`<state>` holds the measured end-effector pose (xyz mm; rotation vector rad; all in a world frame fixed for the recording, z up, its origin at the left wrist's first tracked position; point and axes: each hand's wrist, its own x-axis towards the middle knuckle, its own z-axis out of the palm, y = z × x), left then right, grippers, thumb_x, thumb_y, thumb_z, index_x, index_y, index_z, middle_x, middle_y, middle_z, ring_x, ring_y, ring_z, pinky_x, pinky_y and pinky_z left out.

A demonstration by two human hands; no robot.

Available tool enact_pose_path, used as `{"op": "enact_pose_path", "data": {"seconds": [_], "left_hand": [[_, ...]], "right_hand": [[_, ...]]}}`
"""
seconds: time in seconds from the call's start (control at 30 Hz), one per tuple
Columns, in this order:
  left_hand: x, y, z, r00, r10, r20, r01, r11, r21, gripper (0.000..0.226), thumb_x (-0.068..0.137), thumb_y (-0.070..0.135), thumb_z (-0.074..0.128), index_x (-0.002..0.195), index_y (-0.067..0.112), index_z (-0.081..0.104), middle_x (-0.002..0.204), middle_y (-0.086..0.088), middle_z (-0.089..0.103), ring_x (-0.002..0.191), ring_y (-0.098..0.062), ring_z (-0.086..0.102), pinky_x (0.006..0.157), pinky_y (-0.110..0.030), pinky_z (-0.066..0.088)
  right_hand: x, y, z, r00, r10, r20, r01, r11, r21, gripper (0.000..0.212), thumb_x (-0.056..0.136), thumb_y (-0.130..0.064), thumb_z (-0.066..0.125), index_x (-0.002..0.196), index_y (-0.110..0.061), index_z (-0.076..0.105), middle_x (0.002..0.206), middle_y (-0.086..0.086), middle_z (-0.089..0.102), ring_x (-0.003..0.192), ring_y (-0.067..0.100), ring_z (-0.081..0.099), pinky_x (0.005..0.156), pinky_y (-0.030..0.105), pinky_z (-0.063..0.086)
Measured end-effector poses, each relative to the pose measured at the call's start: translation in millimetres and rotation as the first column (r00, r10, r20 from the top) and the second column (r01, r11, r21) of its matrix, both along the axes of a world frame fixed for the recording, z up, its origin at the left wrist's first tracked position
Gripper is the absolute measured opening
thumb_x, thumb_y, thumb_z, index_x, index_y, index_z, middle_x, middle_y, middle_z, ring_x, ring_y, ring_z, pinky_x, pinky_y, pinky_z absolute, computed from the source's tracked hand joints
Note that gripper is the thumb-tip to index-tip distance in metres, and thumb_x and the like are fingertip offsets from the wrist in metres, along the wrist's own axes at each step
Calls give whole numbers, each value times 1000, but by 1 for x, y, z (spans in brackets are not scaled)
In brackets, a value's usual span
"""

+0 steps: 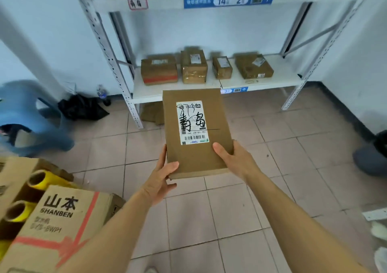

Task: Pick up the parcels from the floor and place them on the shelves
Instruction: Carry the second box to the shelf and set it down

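I hold a flat brown cardboard parcel [195, 153] out in front of me, above the tiled floor, its white shipping label facing up with black handwriting on it. My left hand [162, 178] grips its near left corner, thumb on top. My right hand [234, 159] grips its near right edge, thumb on top. The parcel's far end reaches the front edge of the low white shelf [287, 82]. On that shelf stand several brown parcels in a row, among them a red-taped one [159, 69] at the left and a wide one [253, 66] at the right.
An open carton [54, 226] with yellow film rolls sits at the lower left. A blue plastic stool [27, 115], a black bag [81, 108] and a bottle stand left of the rack. A dark object [370, 157] lies by the right wall. Flattened cardboard lies under the shelf.
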<state>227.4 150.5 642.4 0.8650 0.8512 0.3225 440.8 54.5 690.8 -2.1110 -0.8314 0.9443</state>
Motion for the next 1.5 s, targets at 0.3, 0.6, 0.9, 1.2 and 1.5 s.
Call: {"op": "enact_pose_path", "data": {"seconds": [0.3,0.6,0.9,1.2,1.5], "left_hand": [[-47,-3,112,965,246,92,-245,969,-19,86,52,44,77,133,37,50,127,-6,58,109,-26,59,94,-46,53],[-86,71,160,875,454,168,-439,891,-117,74,64,36,74,133,21,52,126,-13,57,108,-31,60,82,-46,57],[-77,232,217,810,499,306,-506,860,-63,43,86,32,60,127,21,53,121,-11,58,108,-30,58,104,-57,43],[-22,392,264,837,450,312,-479,878,18,83,59,38,79,136,22,52,134,-12,53,115,-32,56,98,-59,48],[54,508,275,806,471,359,-501,865,-12,60,73,30,75,128,20,53,123,-12,56,110,-30,59,67,-47,62]], "right_hand": [[-53,9,111,982,122,145,-122,992,-3,66,84,-73,36,122,-22,55,114,-3,66,102,21,62,91,45,52],[-66,89,174,954,186,237,-214,972,101,53,92,-63,34,115,-22,60,105,-8,64,99,13,59,88,35,47],[-49,210,215,940,69,334,-170,944,284,48,93,-59,41,115,-24,64,108,-7,67,99,9,60,89,35,51],[15,314,203,892,24,452,-124,973,192,49,90,-60,47,116,-23,63,111,-5,69,94,10,62,86,35,54],[101,489,239,836,79,542,-219,955,199,45,93,-55,46,118,-20,58,117,1,68,99,18,64,90,40,53]]}}
